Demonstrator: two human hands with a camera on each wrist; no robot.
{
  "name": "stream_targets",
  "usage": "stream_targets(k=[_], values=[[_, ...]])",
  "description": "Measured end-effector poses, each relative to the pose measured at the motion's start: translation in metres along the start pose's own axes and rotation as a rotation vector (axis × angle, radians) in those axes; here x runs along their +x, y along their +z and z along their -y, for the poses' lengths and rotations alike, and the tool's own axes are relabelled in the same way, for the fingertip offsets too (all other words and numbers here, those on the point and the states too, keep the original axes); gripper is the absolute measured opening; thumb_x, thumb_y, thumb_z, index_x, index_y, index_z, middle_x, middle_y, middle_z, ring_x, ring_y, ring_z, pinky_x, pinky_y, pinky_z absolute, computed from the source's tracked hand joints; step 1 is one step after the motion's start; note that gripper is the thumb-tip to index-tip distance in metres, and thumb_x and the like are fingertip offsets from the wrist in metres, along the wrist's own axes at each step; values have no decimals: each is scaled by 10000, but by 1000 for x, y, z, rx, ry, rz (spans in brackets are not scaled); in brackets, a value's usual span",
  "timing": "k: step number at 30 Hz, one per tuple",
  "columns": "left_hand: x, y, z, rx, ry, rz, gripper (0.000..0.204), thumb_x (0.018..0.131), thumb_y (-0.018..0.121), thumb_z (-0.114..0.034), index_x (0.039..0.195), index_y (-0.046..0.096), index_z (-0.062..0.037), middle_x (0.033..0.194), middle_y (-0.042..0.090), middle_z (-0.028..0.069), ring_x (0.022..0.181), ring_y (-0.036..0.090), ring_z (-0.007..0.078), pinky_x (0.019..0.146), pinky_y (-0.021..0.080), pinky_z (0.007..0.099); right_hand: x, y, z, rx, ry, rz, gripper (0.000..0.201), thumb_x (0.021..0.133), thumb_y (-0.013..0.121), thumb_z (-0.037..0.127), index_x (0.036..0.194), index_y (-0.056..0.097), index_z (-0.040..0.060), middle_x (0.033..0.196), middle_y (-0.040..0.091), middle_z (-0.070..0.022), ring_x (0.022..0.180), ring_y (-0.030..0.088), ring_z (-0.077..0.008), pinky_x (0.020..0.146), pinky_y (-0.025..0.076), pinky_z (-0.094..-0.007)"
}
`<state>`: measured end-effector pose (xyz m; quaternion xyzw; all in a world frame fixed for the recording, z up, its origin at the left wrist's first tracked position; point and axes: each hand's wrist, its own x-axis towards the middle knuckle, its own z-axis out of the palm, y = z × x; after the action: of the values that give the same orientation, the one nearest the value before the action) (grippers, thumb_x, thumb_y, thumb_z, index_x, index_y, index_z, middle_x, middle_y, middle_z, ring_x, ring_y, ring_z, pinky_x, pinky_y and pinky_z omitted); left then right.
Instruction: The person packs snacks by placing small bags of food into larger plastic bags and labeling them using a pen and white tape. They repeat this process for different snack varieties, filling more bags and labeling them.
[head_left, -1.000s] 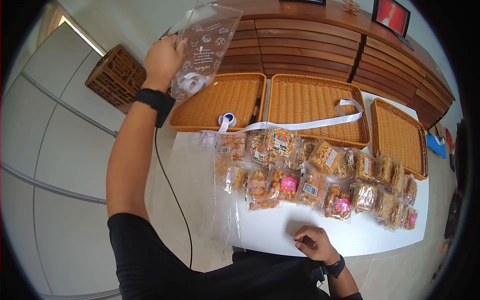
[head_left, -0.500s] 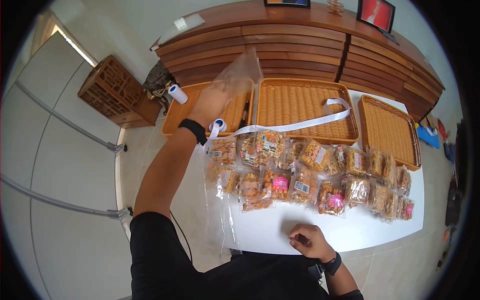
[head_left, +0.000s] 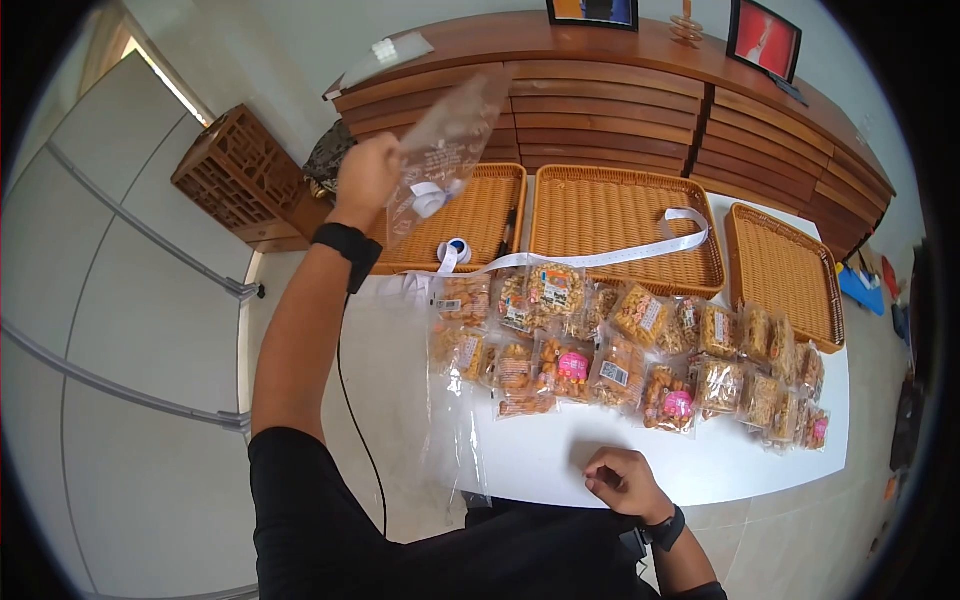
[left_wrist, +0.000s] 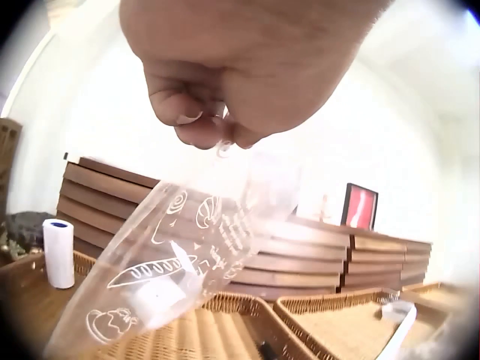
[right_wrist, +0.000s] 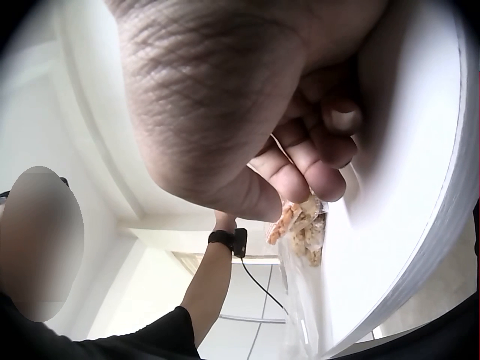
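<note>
My left hand [head_left: 368, 180] is raised over the left wicker basket [head_left: 485, 225] and pinches the top of a clear plastic bag [head_left: 445, 150] with white printed drawings. In the left wrist view the bag [left_wrist: 202, 232] hangs down from the fingertips, and a white piece [left_wrist: 157, 300] shows through it. Low at the table's front edge, my right hand [head_left: 625, 482] idles with loosely curled fingers, holding nothing. Beyond it on the white table [head_left: 560, 455] lie several packaged snacks [head_left: 615, 370] in rows, some with pink labels.
Two more wicker baskets [head_left: 625, 235] [head_left: 790, 285] stand along the back. A white ribbon [head_left: 600, 252] runs across the front of the baskets from a small roll [head_left: 455, 252]. Clear plastic film [head_left: 455, 430] hangs over the left table edge. A wooden cabinet [head_left: 610, 100] stands behind.
My left hand swung right and lower over the left basket, then back left and up, carrying the bag. The right hand stays in place. The snack packs have not moved.
</note>
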<state>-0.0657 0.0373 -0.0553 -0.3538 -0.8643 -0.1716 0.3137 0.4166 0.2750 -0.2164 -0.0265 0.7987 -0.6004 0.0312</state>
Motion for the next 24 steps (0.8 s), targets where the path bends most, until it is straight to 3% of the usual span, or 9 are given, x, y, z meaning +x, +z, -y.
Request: stream_targets(k=[3, 6, 9, 12, 19, 22, 24], values=[[-6, -30, 21, -58, -119, -92, 179, 924, 632, -171, 931, 685, 0, 731, 678, 144, 686, 678, 291, 619, 519, 397, 0, 1, -1, -5, -2, 3, 69, 826, 706, 37, 877, 660, 39, 773, 635, -37, 593, 593, -124, 536, 458, -254], [-14, -62, 47, -335, -536, 69, 257, 979, 617, -246, 978, 680, 4, 696, 630, 67, 568, 616, 165, 509, 474, 310, -1, 2, -3, -6, -5, -2, 67, 828, 704, 38, 880, 662, 36, 778, 637, -38, 597, 599, -126, 539, 461, -256], [-34, -77, 88, -513, -643, -11, 266, 1002, 597, -259, 1008, 660, 0, 706, 580, 17, 528, 566, 85, 446, 427, 251, 0, 2, -1, -6, 2, 3, 69, 826, 704, 36, 882, 662, 33, 781, 637, -40, 598, 602, -128, 543, 464, -258], [-50, -89, 124, -556, -716, -87, 260, 1007, 592, -253, 1028, 640, 1, 727, 581, 24, 510, 559, 103, 444, 430, 246, 1, 2, -1, -7, 10, 7, 68, 824, 701, 30, 879, 662, 31, 781, 636, -43, 598, 604, -134, 546, 466, -261], [-67, -108, 138, -441, -666, -198, 263, 1012, 586, -246, 1017, 654, 8, 713, 594, 25, 507, 562, 97, 456, 440, 262, 3, 3, -1, -17, -13, -4, 69, 815, 701, 15, 867, 657, 27, 774, 635, -47, 593, 604, -146, 546, 466, -264], [-67, -106, 132, -217, -537, -132, 243, 994, 607, -230, 1003, 670, 5, 702, 627, 76, 555, 609, 164, 540, 480, 312, 2, 4, -4, -27, -25, -12, 72, 815, 705, 17, 867, 656, 26, 775, 636, -48, 593, 604, -144, 548, 467, -264], [-67, -98, 121, -64, -339, -185, 227, 976, 622, -227, 994, 676, -7, 707, 636, 116, 614, 633, 235, 605, 494, 337, 2, 5, -5, -33, -19, -17, 72, 816, 706, 19, 867, 656, 27, 773, 636, -47, 593, 602, -140, 548, 465, -262]])
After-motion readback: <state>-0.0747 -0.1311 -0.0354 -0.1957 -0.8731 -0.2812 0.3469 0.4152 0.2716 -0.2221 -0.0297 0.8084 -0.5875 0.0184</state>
